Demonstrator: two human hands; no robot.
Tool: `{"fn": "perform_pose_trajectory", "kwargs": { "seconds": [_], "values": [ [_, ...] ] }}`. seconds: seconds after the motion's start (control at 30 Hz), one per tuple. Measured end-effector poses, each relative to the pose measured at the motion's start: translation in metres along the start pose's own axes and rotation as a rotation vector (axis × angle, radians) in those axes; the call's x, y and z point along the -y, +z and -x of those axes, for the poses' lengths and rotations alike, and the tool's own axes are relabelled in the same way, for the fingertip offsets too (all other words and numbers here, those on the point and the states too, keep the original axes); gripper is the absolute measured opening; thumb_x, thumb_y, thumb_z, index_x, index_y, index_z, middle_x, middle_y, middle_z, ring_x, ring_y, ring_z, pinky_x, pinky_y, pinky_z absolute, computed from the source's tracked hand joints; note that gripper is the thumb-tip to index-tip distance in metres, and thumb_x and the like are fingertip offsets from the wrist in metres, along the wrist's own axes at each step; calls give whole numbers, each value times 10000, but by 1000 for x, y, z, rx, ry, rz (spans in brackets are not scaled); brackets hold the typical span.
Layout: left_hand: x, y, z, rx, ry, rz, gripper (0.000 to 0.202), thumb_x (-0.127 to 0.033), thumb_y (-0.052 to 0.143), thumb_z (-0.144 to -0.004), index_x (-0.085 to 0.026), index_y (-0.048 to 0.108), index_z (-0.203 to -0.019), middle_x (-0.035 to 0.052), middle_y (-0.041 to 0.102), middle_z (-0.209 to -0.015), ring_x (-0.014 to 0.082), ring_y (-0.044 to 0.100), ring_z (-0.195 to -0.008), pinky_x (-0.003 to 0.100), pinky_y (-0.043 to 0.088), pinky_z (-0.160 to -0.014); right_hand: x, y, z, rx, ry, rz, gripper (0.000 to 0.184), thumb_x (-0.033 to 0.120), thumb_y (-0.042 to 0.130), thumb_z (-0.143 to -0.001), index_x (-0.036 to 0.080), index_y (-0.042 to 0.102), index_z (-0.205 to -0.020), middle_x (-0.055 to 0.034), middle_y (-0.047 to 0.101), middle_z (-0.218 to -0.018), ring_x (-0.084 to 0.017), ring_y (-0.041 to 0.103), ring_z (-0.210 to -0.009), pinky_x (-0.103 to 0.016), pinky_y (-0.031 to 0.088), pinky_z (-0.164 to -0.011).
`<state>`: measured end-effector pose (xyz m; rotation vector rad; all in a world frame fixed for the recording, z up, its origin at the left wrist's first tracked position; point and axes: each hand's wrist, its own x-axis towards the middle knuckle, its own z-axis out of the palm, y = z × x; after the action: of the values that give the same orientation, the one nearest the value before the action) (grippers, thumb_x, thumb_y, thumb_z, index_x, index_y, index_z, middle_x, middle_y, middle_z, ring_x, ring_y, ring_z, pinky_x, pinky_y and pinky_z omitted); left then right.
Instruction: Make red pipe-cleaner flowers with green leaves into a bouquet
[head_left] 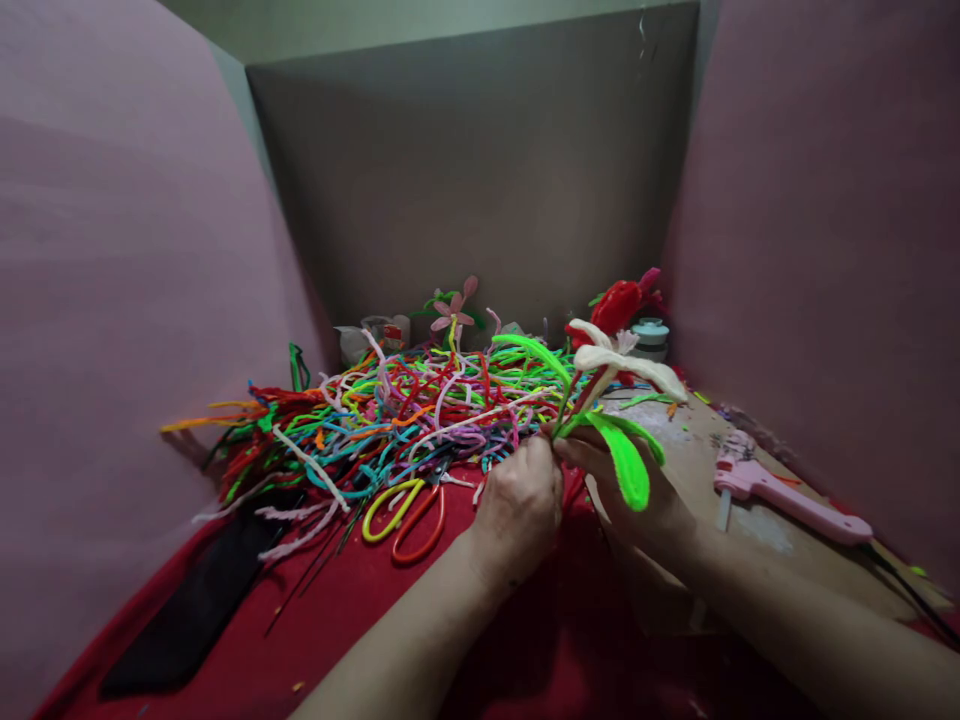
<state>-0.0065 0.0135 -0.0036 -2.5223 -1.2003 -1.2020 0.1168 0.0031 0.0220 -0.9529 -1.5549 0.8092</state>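
While a flat black thing [195, 610] lies along the cloth's [285, 630] left edge, and scissors [433, 488] by the near edge of the pipe-cleaner heap [450, 400], our left hand [521, 500] pinches the flower's [634, 368] stem [587, 393] with our right hand [602, 475], near the board's [810, 575] left edge; a glue gun [795, 503] rests toward its right edge.

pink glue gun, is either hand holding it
No, the pink glue gun lies on the tan surface, while the left hand and right hand both hold the white flower.
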Motion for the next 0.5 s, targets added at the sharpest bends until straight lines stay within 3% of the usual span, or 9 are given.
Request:
{"fn": "perform_pose_trajectory", "kwargs": {
  "seconds": [0.1, 0.27, 0.4, 0.5],
  "values": [
    [2, 1, 0, -57, 75, -62, 210, -112, 285, -853, -192, 433, -727, 43, 515, -617, 165, 507, -551, 266, 363, -504, 3, 0, 1, -34, 25, -61, 212, 373, 551, -784, 231, 701, -831, -34, 678, -646, -255, 631, -788, -379, 498, -688],
    [0, -2, 0, -152, 126, -66, 241, -119, 271, -865, -194, 443, -715, 29, 531, -622, 139, 514, -543, 235, 379, -507, -4, -2, 0, 51, -13, -219, 191, 349, 580, -769, 200, 699, -787, -31, 686, -753, -217, 619, -769, -347, 491, -690],
    [-9, -9, -2, -166, -43, 66, 193, -153, 298, -873, -200, 433, -744, 0, 527, -588, 130, 520, -518, 226, 365, -497, -11, -7, -3, 91, -61, -224, 146, 281, 636, -734, 231, 691, -860, -12, 679, -847, -187, 604, -839, -327, 465, -789],
    [-16, -14, -3, -134, -162, 178, 207, -173, 294, -872, -210, 398, -697, -26, 469, -533, 115, 473, -467, 223, 320, -467, -8, -12, -5, 101, -69, -228, 180, 270, 638, -736, 240, 681, -909, -9, 671, -822, -172, 598, -817, -311, 470, -761]
  ]
}}
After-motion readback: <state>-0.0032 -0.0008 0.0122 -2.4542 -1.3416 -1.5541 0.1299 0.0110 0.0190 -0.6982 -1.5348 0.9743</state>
